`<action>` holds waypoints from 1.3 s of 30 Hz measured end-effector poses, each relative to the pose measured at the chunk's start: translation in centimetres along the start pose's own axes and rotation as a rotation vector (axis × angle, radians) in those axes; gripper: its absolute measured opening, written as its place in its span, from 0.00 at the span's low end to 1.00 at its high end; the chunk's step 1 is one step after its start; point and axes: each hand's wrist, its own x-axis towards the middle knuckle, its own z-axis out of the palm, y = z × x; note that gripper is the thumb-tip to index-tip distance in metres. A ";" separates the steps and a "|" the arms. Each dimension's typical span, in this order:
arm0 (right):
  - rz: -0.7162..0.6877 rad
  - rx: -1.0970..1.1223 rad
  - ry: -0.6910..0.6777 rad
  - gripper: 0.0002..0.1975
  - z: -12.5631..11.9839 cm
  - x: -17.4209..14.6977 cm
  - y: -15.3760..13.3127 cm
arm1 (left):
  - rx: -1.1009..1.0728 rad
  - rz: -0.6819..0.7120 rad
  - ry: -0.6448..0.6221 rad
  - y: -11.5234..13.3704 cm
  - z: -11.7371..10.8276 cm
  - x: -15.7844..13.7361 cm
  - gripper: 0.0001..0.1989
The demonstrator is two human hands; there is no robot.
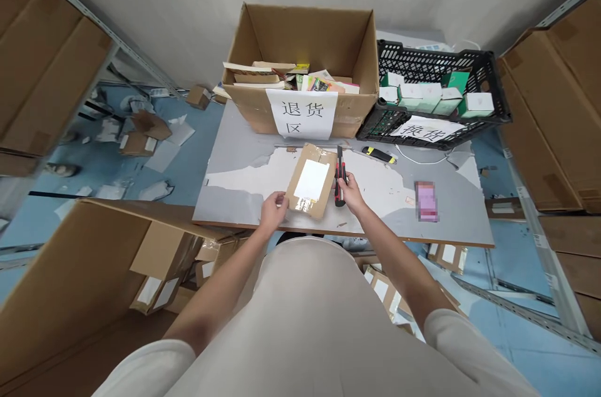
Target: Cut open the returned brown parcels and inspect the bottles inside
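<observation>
A taped brown cardboard parcel (300, 200) with a blank-looking white label lies slightly turned on the table in front of me. My left hand (274, 209) grips its lower left edge, thumb and fingers closed on it. Just right of the parcel, my right hand (350, 191) is wrapped round a red and black box cutter (340, 195), whose dark blade end points away from me. A second cutter, yellow and black (379, 154), rests farther back on the table.
Behind the parcel stand an open cardboard box (253, 110) of books and a black plastic crate (500, 96) of green-and-white boxes. A pixelated pink item (426, 201) lies on the table (375, 221) at right. A large carton (61, 272) with parcels sits lower left.
</observation>
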 end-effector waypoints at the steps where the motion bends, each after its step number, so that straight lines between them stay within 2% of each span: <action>1: 0.003 0.013 0.008 0.18 0.4 0.1 -0.2 | -0.035 -0.024 -0.004 -0.3 0.1 -0.6 0.15; 5: 0.017 0.045 0.044 0.19 1.2 -0.7 -0.6 | -0.075 -0.059 -0.046 -1.1 0.0 -1.6 0.15; 8: 0.070 0.096 0.122 0.20 1.2 -3.1 0.1 | -0.003 -0.029 -0.092 -1.1 -1.0 -0.3 0.18; 12: 0.222 0.318 0.280 0.22 2.0 -8.0 2.0 | 0.080 0.164 -0.097 0.8 -2.1 5.4 0.23; 16: 0.376 0.622 0.300 0.22 4.3 -11.7 3.4 | 0.175 0.473 -0.221 3.8 -1.4 12.3 0.27; 18: 0.389 0.723 0.314 0.22 5.4 -12.4 3.7 | 0.225 0.511 -0.320 4.8 -0.6 14.6 0.26; 21: 0.367 0.766 0.364 0.22 6.4 -12.2 3.7 | 0.250 0.493 -0.347 5.3 0.4 16.0 0.23; 26: 0.344 0.676 0.394 0.21 5.6 -11.2 3.7 | 0.176 0.445 -0.257 4.4 -0.6 15.5 0.21; 29: 0.234 0.576 0.408 0.20 3.9 -9.3 3.2 | 0.123 0.383 -0.133 2.9 -2.4 14.0 0.18; 33: 0.052 0.375 0.371 0.21 1.4 -4.0 1.6 | 0.065 0.258 -0.013 -0.1 -4.2 9.4 0.14; 36: 0.038 0.298 0.307 0.23 0.0 0.2 0.2 | 0.029 0.128 -0.023 -1.8 -4.4 5.5 0.13; 39: 0.040 0.281 0.216 0.25 -1.6 2.0 -0.8 | 0.054 0.042 -0.009 -2.0 -4.2 3.2 0.17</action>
